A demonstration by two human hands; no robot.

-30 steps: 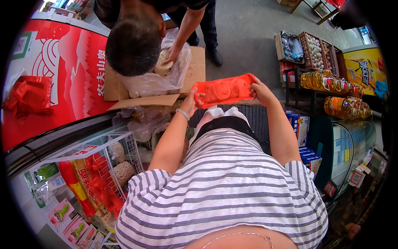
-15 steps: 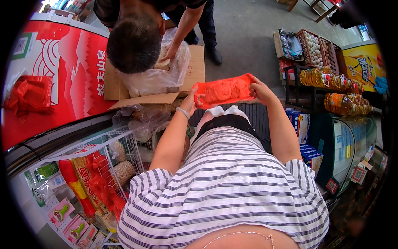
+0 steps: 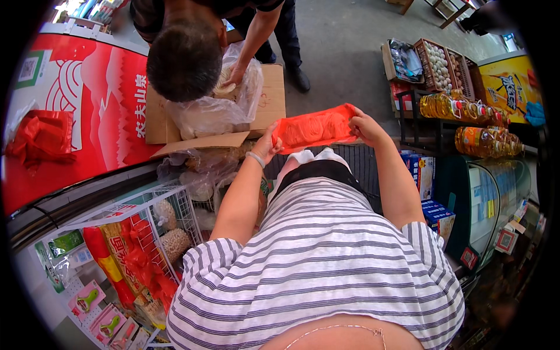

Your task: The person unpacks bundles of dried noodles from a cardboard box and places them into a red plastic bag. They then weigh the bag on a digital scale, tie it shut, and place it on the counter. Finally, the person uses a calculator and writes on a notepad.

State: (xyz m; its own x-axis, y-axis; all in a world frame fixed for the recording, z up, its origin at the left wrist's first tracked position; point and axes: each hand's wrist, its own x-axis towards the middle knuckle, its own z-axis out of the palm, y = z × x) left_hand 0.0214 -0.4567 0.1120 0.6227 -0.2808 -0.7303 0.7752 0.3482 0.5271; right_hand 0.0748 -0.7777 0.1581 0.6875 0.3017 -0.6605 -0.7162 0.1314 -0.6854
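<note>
Stretched between my two hands is a red plastic bag (image 3: 314, 129), with several rounded coils, noodle-like, showing through its thin film. My left hand (image 3: 269, 144) grips the bag's left end, fingers curled over its edge. At the other end my right hand (image 3: 365, 128) is closed on the bag's gathered right corner. The bag hangs in front of my waist, just right of an open cardboard box (image 3: 272, 87). In that box lies a clear plastic bag (image 3: 213, 116) of pale contents, and another person's hand (image 3: 236, 74) reaches into it.
A person (image 3: 186, 55) bends over the box. On the left stand a red counter (image 3: 111, 99) with red bags (image 3: 44, 137) and a white wire basket (image 3: 169, 195). To the right are oil bottles (image 3: 452, 109), an egg crate (image 3: 437, 64), blue boxes (image 3: 436, 217) and a glass case (image 3: 499, 189).
My hands and the red bag stay almost in place, my left fingers shifting slightly on the bag's end. The whole view has shifted a little. The other person's hand remains in the box.
</note>
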